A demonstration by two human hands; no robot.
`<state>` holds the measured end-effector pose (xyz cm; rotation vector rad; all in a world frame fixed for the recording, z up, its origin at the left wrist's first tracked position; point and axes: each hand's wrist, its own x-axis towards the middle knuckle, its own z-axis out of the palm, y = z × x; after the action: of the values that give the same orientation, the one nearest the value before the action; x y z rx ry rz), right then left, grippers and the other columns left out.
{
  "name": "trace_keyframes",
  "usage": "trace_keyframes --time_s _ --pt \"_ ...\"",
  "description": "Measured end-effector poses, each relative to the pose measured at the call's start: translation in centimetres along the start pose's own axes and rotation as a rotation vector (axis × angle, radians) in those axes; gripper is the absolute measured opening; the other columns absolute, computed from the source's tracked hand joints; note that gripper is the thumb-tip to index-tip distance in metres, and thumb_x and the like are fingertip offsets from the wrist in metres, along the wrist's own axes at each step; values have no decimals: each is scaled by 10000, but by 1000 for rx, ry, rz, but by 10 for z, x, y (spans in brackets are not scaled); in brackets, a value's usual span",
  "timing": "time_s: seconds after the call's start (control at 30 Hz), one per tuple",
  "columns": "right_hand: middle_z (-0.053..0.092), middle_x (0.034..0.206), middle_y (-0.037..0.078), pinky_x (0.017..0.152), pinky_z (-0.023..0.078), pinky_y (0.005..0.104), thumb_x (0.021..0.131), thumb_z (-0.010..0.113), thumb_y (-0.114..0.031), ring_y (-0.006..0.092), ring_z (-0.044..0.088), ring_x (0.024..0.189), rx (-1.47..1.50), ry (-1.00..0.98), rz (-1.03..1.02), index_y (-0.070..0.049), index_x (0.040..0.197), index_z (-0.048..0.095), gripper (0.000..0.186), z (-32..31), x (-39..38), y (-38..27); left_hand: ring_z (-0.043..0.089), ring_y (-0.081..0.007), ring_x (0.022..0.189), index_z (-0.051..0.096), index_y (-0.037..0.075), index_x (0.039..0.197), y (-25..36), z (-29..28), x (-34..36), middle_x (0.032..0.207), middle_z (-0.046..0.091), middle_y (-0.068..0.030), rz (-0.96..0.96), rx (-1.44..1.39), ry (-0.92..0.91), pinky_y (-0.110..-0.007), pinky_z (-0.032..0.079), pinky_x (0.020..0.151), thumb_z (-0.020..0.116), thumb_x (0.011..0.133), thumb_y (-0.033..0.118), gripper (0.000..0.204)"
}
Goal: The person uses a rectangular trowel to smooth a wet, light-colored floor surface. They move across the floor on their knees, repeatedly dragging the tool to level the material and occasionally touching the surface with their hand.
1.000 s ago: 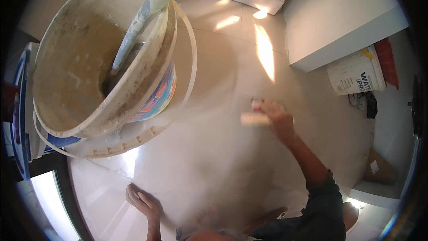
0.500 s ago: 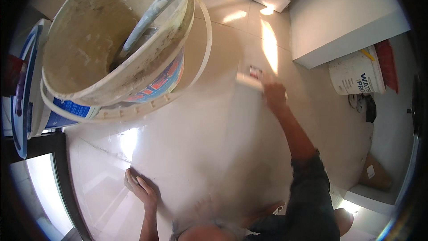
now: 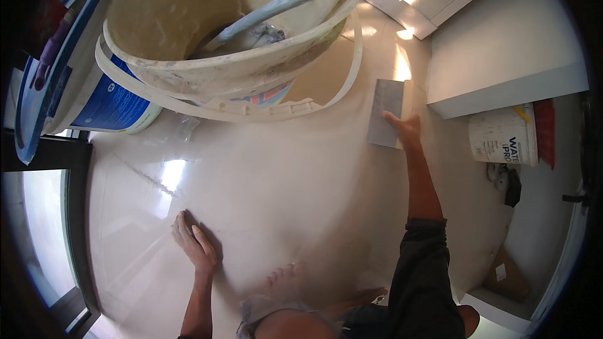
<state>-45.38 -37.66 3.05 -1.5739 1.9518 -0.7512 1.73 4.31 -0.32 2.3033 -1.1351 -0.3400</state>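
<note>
Near the lower left, my left hand (image 3: 196,242) rests on the pale, shiny tiled floor (image 3: 270,182) with its fingers stretched out and nothing in it. At right of centre my right hand (image 3: 407,127) grips a flat rectangular trowel (image 3: 384,97), grey-bladed and lying at floor level, with the thumb over it. Beyond both hands stands a big stained cream bucket (image 3: 229,61) with its handle hanging down the front. A long pale, smeared pole (image 3: 289,3) leans inside it. My bare foot shows faintly at the bottom middle.
At the left are a blue-and-white bucket (image 3: 113,97), an upright blue lid (image 3: 31,107) and a dark door frame (image 3: 81,226). A white ledge (image 3: 502,56) juts at the right, over a white bucket (image 3: 499,135), a red object (image 3: 543,132) and dark items (image 3: 510,185). Cardboard (image 3: 509,276) lies below.
My right hand has moved forward with the trowel, which has turned lengthwise away from me. My left hand stays on the floor. The view has shifted, putting the buckets higher in the picture.
</note>
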Motion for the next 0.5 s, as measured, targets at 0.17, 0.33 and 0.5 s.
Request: trace_keyframes --time_s 0.17,0.33,0.5 --pt "780 1064 201 844 612 421 723 1008 -296 317 772 957 78 -41 137 82 1182 687 676 4 16 -3 439 -447 1439 435 -49 1574 3 0 1 1537 502 -268 33 35 39 -533 291 1246 406 1143 190 494" --pt "789 981 205 760 624 416 714 1007 -356 338 785 845 -38 84 -71 98 1114 706 676 8 21 24 438 -444 1441 435 -52 1572 0 3 0 1533 503 -269 50 46 31 -533 292 1244 419 1139 178 491" --pt "787 988 230 774 624 427 719 1003 -384 374 785 883 -162 154 -187 104 1049 723 652 4 -1 -1 429 -446 1455 433 -55 1575 2 2 1 1545 500 -270 40 41 32 -536 290 1246 414 1143 186 495"
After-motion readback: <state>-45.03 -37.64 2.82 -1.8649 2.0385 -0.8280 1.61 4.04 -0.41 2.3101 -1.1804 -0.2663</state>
